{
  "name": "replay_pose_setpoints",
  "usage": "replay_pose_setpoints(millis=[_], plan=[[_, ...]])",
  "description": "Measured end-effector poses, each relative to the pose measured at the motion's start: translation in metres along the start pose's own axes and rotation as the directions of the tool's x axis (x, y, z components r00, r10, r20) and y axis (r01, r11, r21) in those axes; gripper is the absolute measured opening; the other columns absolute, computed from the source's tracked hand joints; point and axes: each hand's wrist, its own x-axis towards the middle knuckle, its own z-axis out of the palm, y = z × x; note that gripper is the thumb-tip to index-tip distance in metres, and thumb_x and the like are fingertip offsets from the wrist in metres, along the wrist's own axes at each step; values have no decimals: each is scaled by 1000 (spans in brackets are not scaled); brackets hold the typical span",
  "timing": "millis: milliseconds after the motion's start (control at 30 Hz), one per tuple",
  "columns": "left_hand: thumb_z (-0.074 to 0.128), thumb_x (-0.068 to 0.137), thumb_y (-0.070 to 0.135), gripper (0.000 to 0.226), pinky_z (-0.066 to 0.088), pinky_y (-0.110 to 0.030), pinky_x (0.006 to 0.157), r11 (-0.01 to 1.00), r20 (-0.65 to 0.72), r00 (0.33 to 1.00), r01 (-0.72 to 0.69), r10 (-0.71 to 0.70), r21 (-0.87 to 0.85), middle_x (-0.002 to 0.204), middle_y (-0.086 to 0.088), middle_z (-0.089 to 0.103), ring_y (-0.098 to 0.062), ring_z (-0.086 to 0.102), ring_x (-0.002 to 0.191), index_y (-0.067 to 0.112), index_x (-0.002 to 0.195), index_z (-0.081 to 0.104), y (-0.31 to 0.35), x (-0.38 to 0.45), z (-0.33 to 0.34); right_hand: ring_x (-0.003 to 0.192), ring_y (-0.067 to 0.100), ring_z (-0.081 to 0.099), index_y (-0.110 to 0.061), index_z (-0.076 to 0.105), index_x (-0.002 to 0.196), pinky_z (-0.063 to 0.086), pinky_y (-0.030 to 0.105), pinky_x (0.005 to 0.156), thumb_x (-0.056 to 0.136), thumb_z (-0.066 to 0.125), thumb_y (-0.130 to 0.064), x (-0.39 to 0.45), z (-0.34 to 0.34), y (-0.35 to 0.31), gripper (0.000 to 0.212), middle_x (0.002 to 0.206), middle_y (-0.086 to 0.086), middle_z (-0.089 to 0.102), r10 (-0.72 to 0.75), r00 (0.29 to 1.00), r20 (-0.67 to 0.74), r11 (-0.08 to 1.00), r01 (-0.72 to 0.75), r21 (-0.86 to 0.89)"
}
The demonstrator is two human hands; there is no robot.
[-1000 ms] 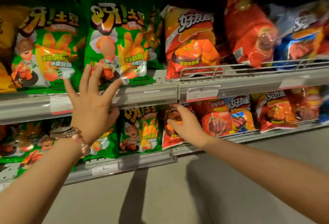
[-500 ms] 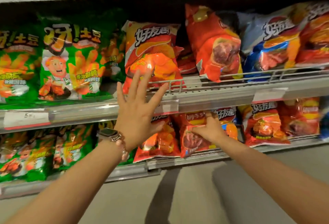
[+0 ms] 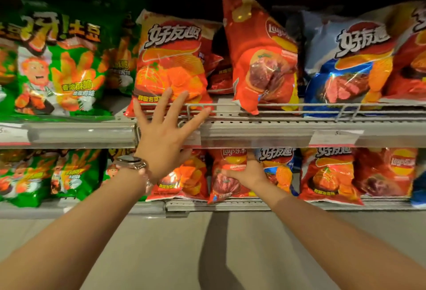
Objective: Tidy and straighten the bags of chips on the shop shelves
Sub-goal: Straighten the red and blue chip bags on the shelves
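My left hand (image 3: 164, 134) is spread wide with straight fingers in front of the upper shelf's rail, its fingertips at the bottom edge of an upright orange chip bag (image 3: 171, 59). To its right a red Lay's bag (image 3: 260, 59) leans tilted to the left over the wire rail. On the lower shelf my right hand (image 3: 247, 172) grips a small red Lay's bag (image 3: 224, 174) by its right side; the fingers curl onto its front. Small orange (image 3: 184, 179) and blue bags (image 3: 277, 169) flank it.
Green potato-snack bags (image 3: 57, 70) fill the upper left and lower left (image 3: 46, 174). A blue bag (image 3: 345, 63) stands at the upper right. A wire rail (image 3: 299, 105) runs along the upper shelf's front. Price tags (image 3: 335, 136) hang on the shelf edge. Grey floor lies below.
The view and both hands have shifted right along the shelves, from the green bags to the orange and red ones. My right hand now grips the small red bag.
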Motion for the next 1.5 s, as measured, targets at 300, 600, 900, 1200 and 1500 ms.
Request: replay_pose_setpoints(millis=[300,600,900,1200,1500], plan=[[86,54,31,108,-2,-76,99,999,-71,996,-53,53,5,155,-19,26,-44,16,143,38,145,27,-3,-3,10,103,25,63,-16,42,133,49,30,86,63,87,-33,-6,15,7,85,111,4,66,-49,985,-164,989,71,128],[56,79,35,62,23,-57,110,912,-241,955,-246,171,-328,142,-19,37,-39,33,134,10,133,42,15,-69,37,101,14,62,-30,38,125,49,36,96,58,90,-25,-60,-9,-14,85,100,-13,63,-100,960,-261,943,176,284],[74,45,68,92,52,-19,68,-76,729,671,727,-135,-683,107,-2,64,-16,67,90,20,118,44,63,-62,44,110,18,60,-16,38,130,47,29,95,51,94,-22,-105,-22,-18,97,109,-4,61,56,986,-156,969,-16,248],[89,44,35,81,58,-29,67,-332,828,547,764,-120,-553,101,-2,73,-17,72,86,18,116,56,104,-52,63,106,12,58,-28,36,128,46,28,96,52,92,-22,-113,-16,0,95,109,-10,58,-97,985,-141,971,125,205],[88,41,27,77,56,-52,82,-415,869,457,764,-191,-493,98,-12,74,-32,72,86,14,112,63,136,-49,74,113,14,52,-22,20,150,41,23,91,79,75,-33,-91,-88,51,90,118,-7,51,-194,970,149,970,167,175]])
